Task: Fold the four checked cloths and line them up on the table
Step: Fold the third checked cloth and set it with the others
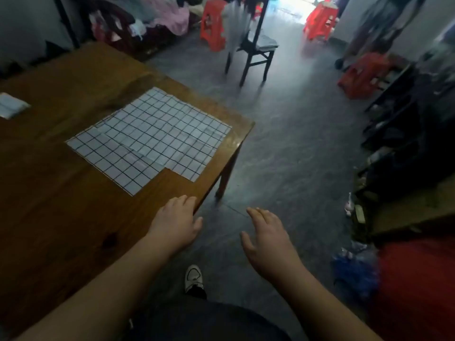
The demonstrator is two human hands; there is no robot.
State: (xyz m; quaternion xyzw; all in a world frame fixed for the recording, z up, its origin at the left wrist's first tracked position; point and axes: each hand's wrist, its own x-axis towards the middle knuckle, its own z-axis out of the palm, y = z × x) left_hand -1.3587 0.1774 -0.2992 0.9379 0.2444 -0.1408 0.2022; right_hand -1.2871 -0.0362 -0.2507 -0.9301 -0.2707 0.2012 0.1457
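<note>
While L hand (176,222) is hanging by table (61,193) near edge, fingers loosely together, and R hand (267,238) is hovering, fingers apart, both empty, checked cloths (150,136) are lying flat, overlapping, by the far-right corner. Risk: pinching 2 layers, dragging pile off.

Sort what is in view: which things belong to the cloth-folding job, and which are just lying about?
Job: checked cloths spread flat and overlapping on the table; left hand at the table edge; right hand over the floor.
Lying about: dark chair; red stool; clothes heap.
</note>
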